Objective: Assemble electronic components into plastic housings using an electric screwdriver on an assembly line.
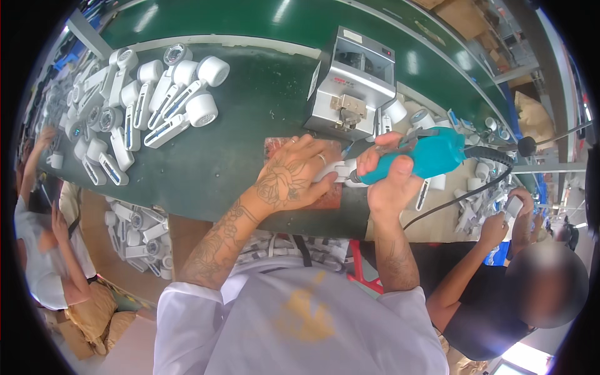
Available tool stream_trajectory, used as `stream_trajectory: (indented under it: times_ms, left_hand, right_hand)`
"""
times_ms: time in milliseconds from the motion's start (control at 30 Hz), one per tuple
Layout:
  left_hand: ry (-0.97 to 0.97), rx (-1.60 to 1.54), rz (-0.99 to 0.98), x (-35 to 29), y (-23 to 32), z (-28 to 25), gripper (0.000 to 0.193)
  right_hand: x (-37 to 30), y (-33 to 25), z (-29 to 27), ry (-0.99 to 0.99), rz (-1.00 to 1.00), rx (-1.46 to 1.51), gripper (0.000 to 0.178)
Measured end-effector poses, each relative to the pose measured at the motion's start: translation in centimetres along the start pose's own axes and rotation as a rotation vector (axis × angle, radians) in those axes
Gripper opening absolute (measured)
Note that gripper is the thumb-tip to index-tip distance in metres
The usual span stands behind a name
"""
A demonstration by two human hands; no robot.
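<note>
My right hand [390, 178] grips a teal electric screwdriver [431, 155] lying nearly level, its tip pointing left at a white plastic part [340, 169]. My left hand [294, 175] lies palm down over that part and holds it on a reddish mat [275, 145] on the green workbench [237, 125]. A black cable [475, 187] runs from the screwdriver's back end down to the right. Most of the white part is hidden under my fingers.
A grey metal box-shaped device [353, 84] stands just behind my hands. Several white handheld parts [144, 100] lie piled at the left of the bench, more in a bin [140, 240] below. One person sits at the left [44, 250], another at the right [500, 294] handling white parts.
</note>
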State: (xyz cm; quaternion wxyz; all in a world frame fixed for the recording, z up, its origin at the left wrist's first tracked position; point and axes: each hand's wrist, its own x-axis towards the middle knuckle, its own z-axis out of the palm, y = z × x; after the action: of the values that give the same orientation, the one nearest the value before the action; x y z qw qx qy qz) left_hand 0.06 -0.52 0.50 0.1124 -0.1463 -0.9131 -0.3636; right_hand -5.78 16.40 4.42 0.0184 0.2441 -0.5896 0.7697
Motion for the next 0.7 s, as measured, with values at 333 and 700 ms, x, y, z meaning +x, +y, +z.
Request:
stream_trajectory:
  times_ms: [333, 700]
  left_hand:
    - [-0.009, 0.026, 0.008, 0.3, -0.3, 0.4, 0.036]
    - [0.045, 0.374, 0.309, -4.4, 0.8, 0.2, 0.04]
  right_hand:
    - [-0.5, 1.2, 0.3, 0.031, 0.031, 0.001, 0.054]
    - [-4.2, -3.1, -1.5, 0.194, 0.11, 0.33, 0.066]
